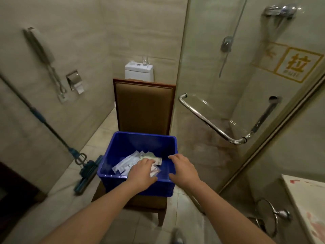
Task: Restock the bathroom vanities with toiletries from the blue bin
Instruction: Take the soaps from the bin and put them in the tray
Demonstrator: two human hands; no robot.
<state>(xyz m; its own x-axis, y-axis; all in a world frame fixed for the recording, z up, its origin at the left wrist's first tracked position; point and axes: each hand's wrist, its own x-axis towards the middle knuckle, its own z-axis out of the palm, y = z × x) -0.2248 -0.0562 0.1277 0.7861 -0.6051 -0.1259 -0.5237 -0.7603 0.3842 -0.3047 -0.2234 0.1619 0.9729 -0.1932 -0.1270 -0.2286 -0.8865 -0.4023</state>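
Left hand [142, 171] rests on packets [125, 162] in blue bin [140, 143], grip unclear; right hand [182, 167], spread and empty, should steady the right rim.

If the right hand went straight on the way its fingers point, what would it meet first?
Probably the white and green toiletry packets inside the blue plastic bin. The right hand points forward-left over the bin's right rim; depth is unclear, so the bin's far wall is possible instead.

Blue bin [123, 143], brown chair [144, 106]
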